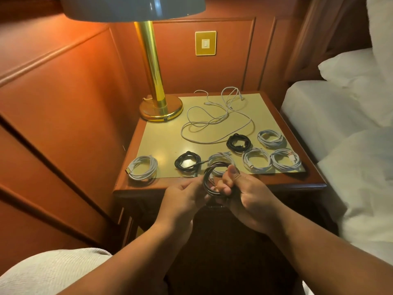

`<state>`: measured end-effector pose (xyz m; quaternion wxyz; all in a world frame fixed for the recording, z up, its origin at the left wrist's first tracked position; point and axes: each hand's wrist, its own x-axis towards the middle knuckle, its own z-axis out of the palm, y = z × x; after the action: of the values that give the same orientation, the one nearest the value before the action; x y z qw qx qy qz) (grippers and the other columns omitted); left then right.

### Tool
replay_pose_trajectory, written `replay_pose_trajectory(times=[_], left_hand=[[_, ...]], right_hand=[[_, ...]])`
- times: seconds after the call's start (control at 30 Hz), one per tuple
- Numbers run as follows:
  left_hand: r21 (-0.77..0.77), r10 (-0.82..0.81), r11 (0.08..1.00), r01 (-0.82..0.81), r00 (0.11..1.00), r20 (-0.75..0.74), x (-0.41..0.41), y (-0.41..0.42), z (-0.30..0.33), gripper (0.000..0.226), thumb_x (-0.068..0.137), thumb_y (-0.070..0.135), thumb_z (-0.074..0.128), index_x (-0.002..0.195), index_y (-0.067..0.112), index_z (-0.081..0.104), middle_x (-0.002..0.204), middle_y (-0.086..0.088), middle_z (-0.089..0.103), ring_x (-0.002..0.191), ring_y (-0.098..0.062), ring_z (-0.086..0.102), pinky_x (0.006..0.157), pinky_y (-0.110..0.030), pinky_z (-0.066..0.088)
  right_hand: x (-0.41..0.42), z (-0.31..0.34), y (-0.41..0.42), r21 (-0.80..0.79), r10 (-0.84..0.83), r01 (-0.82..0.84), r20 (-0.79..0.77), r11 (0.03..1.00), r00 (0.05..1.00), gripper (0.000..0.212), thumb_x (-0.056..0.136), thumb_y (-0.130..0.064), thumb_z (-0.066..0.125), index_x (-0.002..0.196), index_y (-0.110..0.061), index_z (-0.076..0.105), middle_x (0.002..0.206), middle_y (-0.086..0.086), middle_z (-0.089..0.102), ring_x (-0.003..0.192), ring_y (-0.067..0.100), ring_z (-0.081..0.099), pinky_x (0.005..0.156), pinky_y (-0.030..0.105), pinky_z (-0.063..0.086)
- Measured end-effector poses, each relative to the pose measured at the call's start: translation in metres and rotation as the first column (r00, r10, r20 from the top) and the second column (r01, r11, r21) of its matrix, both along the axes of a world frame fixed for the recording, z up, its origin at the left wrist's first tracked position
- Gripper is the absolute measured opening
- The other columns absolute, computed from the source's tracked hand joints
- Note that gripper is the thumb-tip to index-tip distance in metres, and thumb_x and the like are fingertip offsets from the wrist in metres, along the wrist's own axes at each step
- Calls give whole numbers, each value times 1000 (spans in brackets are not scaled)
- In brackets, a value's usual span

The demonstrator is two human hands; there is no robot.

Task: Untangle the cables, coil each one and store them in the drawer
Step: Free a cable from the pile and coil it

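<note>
Both hands at lower centre of frame, in front of the nightstand [297, 184]. Left hand [182, 201] pinches the left edge of a dark coiled cable [209, 184]; right hand [248, 196] is clenched round its right side, thumb up. Coil held in the air just past the stand's near edge. On the yellow-green top: loose white cables [217, 118] tangled at centre-back; six white and black coils along the near and right edges, incl. far-left white coil [142, 167], black coil [187, 161], black coil right [238, 143]. Brass lamp [157, 86] upper left of top. Orange wood-panel walls, brass wall switch [205, 43] top centre. White bed [340, 116] at right.
</note>
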<state>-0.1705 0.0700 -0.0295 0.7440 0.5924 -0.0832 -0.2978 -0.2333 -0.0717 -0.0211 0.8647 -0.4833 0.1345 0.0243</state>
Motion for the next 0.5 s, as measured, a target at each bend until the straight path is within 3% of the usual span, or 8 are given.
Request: replay_pose_trajectory(times=[0.13,0.23,0.3,0.4,0.5], left_hand=[[-72,35,997,-38,998,-46,3,2,-1,32,91,31,62,90,2,75,97,-17,75,95,-24,73,82,-29,56],[5,-26,1000,26,995,94,9,6,-2,33,89,28,73,100,-3,71,104,-19,73,105,-29,70,99,-43,52],[47,-52,998,46,989,140,9,7,-4,22,89,20,73,101,3,73,105,-16,74,105,-30,69,99,-46,51],[-19,-18,1000,18,999,27,8,5,-1,19,86,18,71,100,6,71,97,-13,75,96,-27,71,89,-40,53],[-171,-39,985,13,988,-152,7,0,2,31,80,14,68,110,11,62,89,-9,74,83,-21,72,78,-36,53]], right_hand=[[6,-4,4,-99,-73,68,-50,993,996,38,98,-41,38,78,-9,44,70,5,54,76,21,54,80,40,47],[8,-5,4,-179,-83,73,-49,981,995,38,100,-40,37,85,-7,48,82,12,55,90,30,53,90,49,48],[7,-3,6,-290,-77,64,-32,955,997,41,97,-45,37,87,-7,50,87,13,56,89,27,57,83,42,53],[5,-2,9,-477,-91,66,-29,877,995,45,100,-43,33,98,-3,55,91,10,61,79,16,61,69,28,56],[6,-3,10,-549,-125,89,-30,831,992,42,106,-36,32,100,-1,55,92,12,61,69,9,63,62,23,55]])
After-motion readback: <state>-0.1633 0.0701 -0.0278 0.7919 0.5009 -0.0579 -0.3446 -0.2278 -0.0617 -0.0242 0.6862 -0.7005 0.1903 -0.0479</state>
